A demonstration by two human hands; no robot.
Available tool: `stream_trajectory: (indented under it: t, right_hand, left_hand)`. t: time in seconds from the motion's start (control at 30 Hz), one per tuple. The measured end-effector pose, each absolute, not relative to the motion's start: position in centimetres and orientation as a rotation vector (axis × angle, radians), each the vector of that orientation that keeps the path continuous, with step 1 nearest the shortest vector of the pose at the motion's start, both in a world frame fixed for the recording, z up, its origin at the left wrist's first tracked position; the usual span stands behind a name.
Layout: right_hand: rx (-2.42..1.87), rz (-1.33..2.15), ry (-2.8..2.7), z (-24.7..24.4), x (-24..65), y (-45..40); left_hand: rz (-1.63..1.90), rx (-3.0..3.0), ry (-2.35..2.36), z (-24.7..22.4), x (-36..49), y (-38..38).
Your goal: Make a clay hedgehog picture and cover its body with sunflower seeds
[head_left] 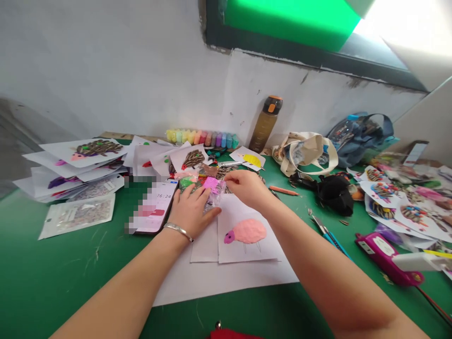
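Note:
My left hand (192, 207), with a silver bangle at the wrist, lies palm down with fingers spread on small clear plastic packets of coloured clay. Purple clay (211, 184) and green clay (186, 181) show at its fingertips. Just right of the packets, my right hand (245, 186) is closed in a pinch beside a pile of sunflower seeds (231, 173); whatever its fingertips hold is too small to make out. Below both hands lies a sheet with a pink clay animal (249, 230), its head purple and its legs drawn as thin lines.
A phone (155, 207) lies left of my left hand. Stacked seed-and-clay pictures (95, 150) stand at the left. Behind are a row of clay packets (201, 137), a bottle (266, 123) and a cloth bag (305, 153). Rightward lie blue-handled tools (330, 235) and a magenta glue gun (386, 256).

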State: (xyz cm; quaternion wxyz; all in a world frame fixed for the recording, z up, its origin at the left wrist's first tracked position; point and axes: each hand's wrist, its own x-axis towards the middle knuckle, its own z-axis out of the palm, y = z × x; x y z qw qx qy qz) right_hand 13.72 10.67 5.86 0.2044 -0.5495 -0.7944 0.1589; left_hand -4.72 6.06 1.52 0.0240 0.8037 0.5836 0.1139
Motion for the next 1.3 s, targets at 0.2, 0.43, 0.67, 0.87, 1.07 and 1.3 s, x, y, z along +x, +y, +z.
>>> stream_trajectory:
  t: [0.2, 0.43, 0.67, 0.87, 1.07, 1.3]
  right_hand:
    - [-1.551, 0.194, -2.406, 4.9, 10.3, 13.8]
    - [-1.678, 0.034, -2.346, 4.4, 8.4, 15.4]
    - [-1.711, 0.017, -2.409, 3.4, 7.8, 16.7]
    - [-1.690, 0.056, -2.448, 3.5, 9.0, 17.2]
    - [-1.570, 0.071, -2.493, 2.8, 9.3, 17.2]
    - [-1.535, 0.137, -2.293, 3.3, 9.6, 17.2]
  left_hand:
    - [0.378, 2.449, 1.832, 1.0, -4.7, 5.9]
    - [0.401, 2.437, 1.831, 0.3, -4.7, 6.0]
    - [0.373, 2.387, 1.829, 0.6, -4.8, 6.0]
    - [0.368, 2.391, 1.822, 0.3, -4.9, 6.3]
    - [0.326, 2.384, 1.837, 0.5, -4.8, 6.1]
    - [0.450, 2.410, 1.824, 0.6, -4.9, 6.0]
